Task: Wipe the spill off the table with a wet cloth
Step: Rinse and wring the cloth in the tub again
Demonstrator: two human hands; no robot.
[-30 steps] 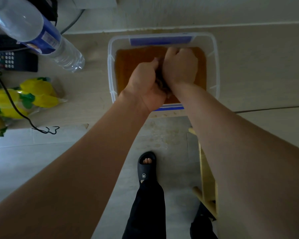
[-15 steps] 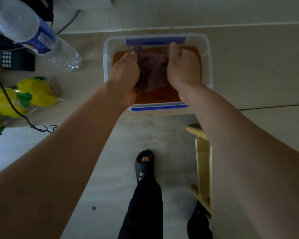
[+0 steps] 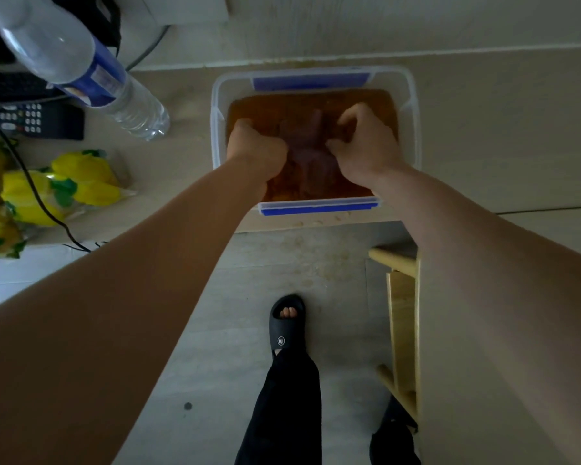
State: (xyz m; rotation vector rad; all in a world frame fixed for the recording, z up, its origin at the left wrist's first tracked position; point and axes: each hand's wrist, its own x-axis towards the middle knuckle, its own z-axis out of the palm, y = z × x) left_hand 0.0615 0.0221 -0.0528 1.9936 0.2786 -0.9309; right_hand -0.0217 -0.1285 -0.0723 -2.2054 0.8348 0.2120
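Note:
A clear plastic tub (image 3: 215, 105) with blue clips stands on the pale table (image 3: 483, 135) near its front edge, filled with brown water. A dark purplish cloth (image 3: 311, 152) lies sunk in that water. My left hand (image 3: 252, 146) grips the cloth's left side with curled fingers. My right hand (image 3: 363, 139) grips its right side the same way. Both hands are inside the tub, and the cloth stretches between them. Small brownish drops (image 3: 319, 222) sit on the table edge just in front of the tub.
A large water bottle (image 3: 91, 68) leans at the upper left. A black remote (image 3: 31, 120) and yellow packets (image 3: 57, 182) with a black cable (image 3: 34, 193) lie left of the tub. A wooden chair (image 3: 403, 313) stands below right; my sandalled foot (image 3: 286, 323) is on the stained floor.
My hands were bunched together wringing the cloth, then spread it above the tub. Now they have lowered it into the brown water and hold it at both sides.

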